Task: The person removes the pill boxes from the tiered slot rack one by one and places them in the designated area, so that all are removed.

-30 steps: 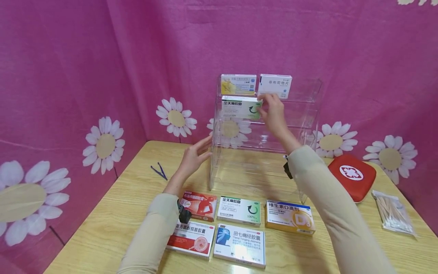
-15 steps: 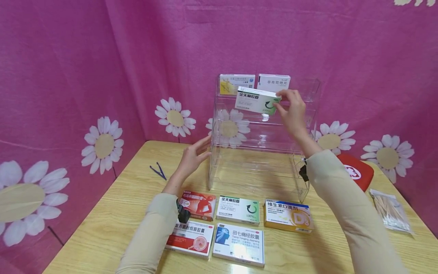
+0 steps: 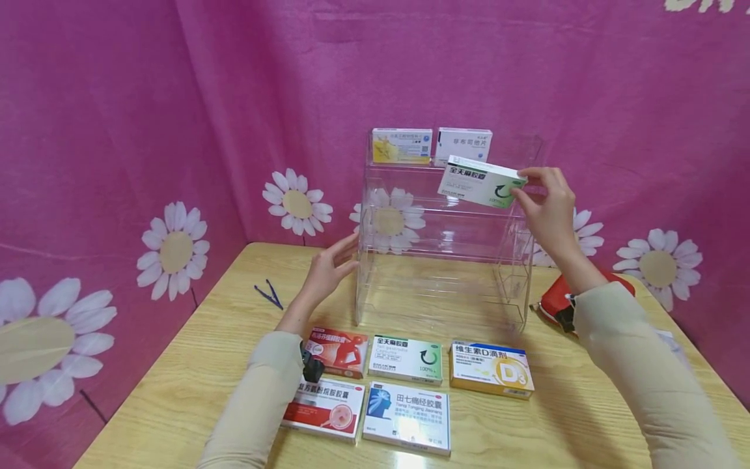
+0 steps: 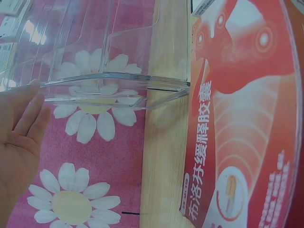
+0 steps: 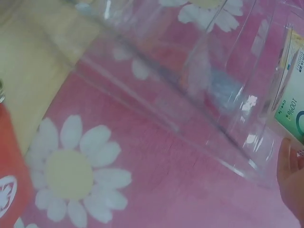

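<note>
My right hand (image 3: 547, 205) pinches the right end of a white and green medicine box (image 3: 482, 182), which tilts in front of the clear acrylic display rack (image 3: 445, 247). In the right wrist view, part of this medicine box (image 5: 292, 107) shows at the right edge, above the thumb. My left hand (image 3: 328, 270) rests its fairly straight fingers against the rack's left side; the left wrist view shows the fingertips at the clear panel's edge (image 4: 71, 83). On the top tier stand a yellow and white medicine box (image 3: 402, 146) and a white medicine box (image 3: 463, 144).
Several medicine boxes lie before the rack: red (image 3: 336, 352), green and white (image 3: 405, 358), orange D3 (image 3: 492, 369), red and white (image 3: 325, 409), blue and white (image 3: 407, 417). Blue tweezers (image 3: 269, 295) lie left. A red case (image 3: 562, 293) sits right, partly behind the right arm.
The right hand has carried the green and white box off the rack's second tier, rightward and toward me, tilting it. The left hand has stayed at the rack's side.
</note>
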{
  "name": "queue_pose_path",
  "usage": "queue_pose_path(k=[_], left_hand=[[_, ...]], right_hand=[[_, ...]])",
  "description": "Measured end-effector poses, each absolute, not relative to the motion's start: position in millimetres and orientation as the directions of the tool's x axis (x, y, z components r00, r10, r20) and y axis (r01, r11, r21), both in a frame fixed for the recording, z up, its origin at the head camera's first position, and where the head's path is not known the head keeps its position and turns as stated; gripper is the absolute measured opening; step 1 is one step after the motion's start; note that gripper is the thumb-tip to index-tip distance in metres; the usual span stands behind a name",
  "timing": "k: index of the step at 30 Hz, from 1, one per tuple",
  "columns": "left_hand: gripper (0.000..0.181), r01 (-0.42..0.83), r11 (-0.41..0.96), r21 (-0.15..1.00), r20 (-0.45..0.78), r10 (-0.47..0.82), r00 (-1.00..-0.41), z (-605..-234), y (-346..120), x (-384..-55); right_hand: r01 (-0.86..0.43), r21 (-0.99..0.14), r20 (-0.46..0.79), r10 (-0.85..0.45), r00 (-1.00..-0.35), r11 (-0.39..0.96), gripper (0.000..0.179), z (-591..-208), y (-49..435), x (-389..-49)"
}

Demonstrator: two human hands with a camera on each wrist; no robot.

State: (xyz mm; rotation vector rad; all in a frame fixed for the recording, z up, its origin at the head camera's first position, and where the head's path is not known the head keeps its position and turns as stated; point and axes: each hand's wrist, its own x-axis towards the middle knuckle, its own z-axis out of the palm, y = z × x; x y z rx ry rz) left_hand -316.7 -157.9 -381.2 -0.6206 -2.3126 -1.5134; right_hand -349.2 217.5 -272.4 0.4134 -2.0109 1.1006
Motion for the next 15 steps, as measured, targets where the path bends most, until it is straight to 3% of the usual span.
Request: queue_pose_path(k=[5, 15], left_hand=[[0.057, 0.547, 0.337, 0.766, 0.515, 0.187, -0.837, -382, -158, -315], [0.058, 0.477, 0.365, 0.8, 0.44, 0.184, -0.879, -379, -156, -316]], right_hand=[[-0.586, -0.58, 0.757, 0.108, -0.645, 0.566, 0.032, -277, 239, -331], [-0.561, -0.563, 0.74, 0.067, -0.67, 0.607, 0.034, -300, 279, -286]])
